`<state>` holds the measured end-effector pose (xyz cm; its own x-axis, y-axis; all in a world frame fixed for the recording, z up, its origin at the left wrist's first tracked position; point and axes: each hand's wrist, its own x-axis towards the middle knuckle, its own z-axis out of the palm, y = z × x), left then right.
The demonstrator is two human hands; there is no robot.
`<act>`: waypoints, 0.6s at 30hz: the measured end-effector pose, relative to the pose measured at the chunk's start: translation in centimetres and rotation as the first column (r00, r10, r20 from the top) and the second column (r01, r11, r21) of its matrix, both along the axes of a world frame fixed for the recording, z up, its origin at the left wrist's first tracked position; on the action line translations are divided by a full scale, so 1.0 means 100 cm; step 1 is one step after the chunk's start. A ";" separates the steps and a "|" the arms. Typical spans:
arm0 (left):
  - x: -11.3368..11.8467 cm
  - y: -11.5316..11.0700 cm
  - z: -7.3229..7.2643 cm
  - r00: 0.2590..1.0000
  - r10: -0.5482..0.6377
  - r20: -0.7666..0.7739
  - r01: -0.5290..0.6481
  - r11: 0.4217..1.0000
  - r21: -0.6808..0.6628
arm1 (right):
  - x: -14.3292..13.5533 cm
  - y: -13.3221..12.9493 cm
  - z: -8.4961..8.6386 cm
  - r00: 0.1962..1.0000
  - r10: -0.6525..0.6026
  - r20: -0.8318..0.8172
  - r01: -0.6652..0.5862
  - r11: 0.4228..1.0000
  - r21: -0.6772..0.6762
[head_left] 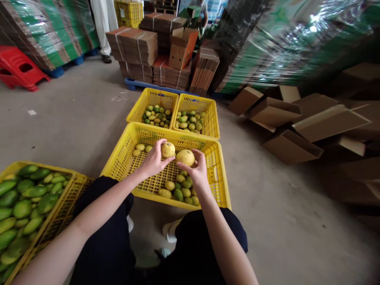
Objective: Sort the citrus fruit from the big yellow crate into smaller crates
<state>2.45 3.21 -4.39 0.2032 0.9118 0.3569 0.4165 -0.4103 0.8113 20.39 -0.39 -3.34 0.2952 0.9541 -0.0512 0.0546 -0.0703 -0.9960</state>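
Note:
My left hand (156, 158) is closed around a pale yellow lemon (168, 149), its end turned up toward me. Close beside it, my right hand (198, 169) grips a second yellow lemon (185, 158). Both are held above a large yellow plastic crate (121, 148) with slotted sides and a perforated floor. A few small yellow lemons (140, 147) lie in its far left corner. Several yellow and green ones (178, 194) are heaped at its near right.
Behind stand two yellow crates (139, 103) (212, 118) with mixed fruit. A crate of green fruit (25, 208) is at my left. Bundled flat cartons (133, 45) sit on a blue pallet. Open cardboard boxes (276, 113) lie right; a red stool (22, 67) stands left. Other people are partly visible behind.

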 end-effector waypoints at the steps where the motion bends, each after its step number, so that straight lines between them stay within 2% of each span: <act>1: 0.000 0.000 -0.001 1.000 -0.001 -0.017 0.002 0.997 0.071 | 0.000 -0.001 0.000 0.998 -0.007 0.058 0.002 0.997 0.078; 6: -0.002 0.001 -0.001 0.991 -0.012 -0.135 0.054 0.949 0.311 | -0.004 -0.005 0.000 0.955 -0.068 0.290 -0.048 0.926 0.375; 11: -0.004 0.003 -0.003 0.992 -0.021 -0.125 0.073 0.902 0.426 | -0.004 -0.006 -0.002 0.903 -0.145 0.405 -0.081 0.868 0.490; 13: -0.003 0.003 -0.003 0.994 -0.024 -0.105 0.068 0.899 0.433 | -0.003 -0.006 0.000 0.895 -0.164 0.415 -0.079 0.857 0.510; 15: -0.002 0.002 -0.001 0.999 -0.013 -0.040 0.028 0.916 0.401 | -0.003 -0.006 0.002 0.902 -0.173 0.396 -0.050 0.869 0.493; 18: 0.000 0.002 0.002 0.988 0.008 0.154 -0.044 0.972 0.232 | -0.004 -0.006 0.005 0.967 -0.098 0.234 0.003 0.926 0.378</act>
<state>2.49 3.41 -4.16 0.1081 0.8031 0.5859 0.3096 -0.5873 0.7479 20.03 -1.03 -2.82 0.3010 0.8729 0.3840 0.3057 0.2931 -0.9059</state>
